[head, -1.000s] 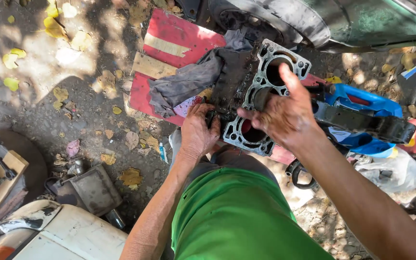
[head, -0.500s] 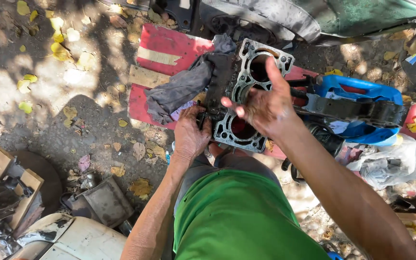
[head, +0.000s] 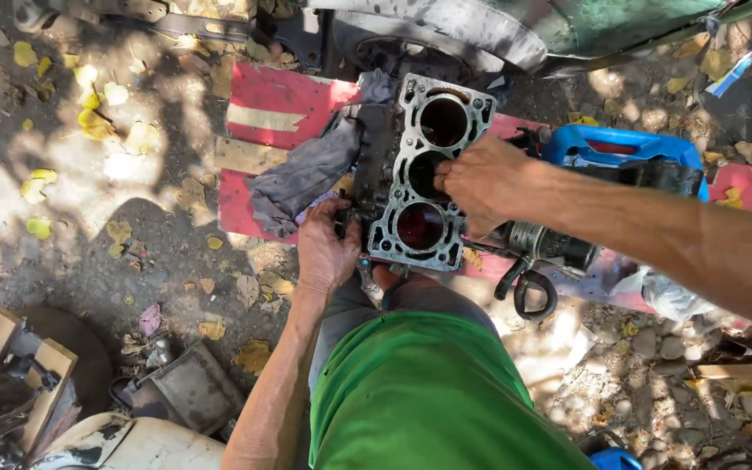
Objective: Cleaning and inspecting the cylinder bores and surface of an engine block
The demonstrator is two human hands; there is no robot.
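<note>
Ground left of the hands: dirt strewn with yellow leaves (head: 89, 122), partly in shade.
Cardboard box: an open cardboard box (head: 10, 365) lies well away from the left hand, low on the left, near a grimy metal tray (head: 186, 389).
Board: a red board (head: 273, 113) lies under the work, reaching past the left hand on its outer side.
Rag: a grey rag (head: 306, 170) is draped on the board, just above and left of the left hand, touching the block's left edge.
Left hand: the left hand (head: 328, 252) is curled over the lower left corner of the engine block, fingers wrapped on its edge, gripping it.
Engine block: the engine block (head: 424, 174), three round bores facing up with a worn gasket around them, lies between the two hands, directly ahead of the person's green shirt (head: 433, 400).
Right hand: the right hand (head: 480, 183) rests on the block's right edge beside the middle bore, fingers bent and pressed to the surface; whether it pinches anything I cannot tell.
Beyond the right hand: a blue plastic container (head: 624, 148) lies just behind the forearm, and a dark cylindrical part (head: 546, 245) with a hooked hose sits just below the wrist.
</note>
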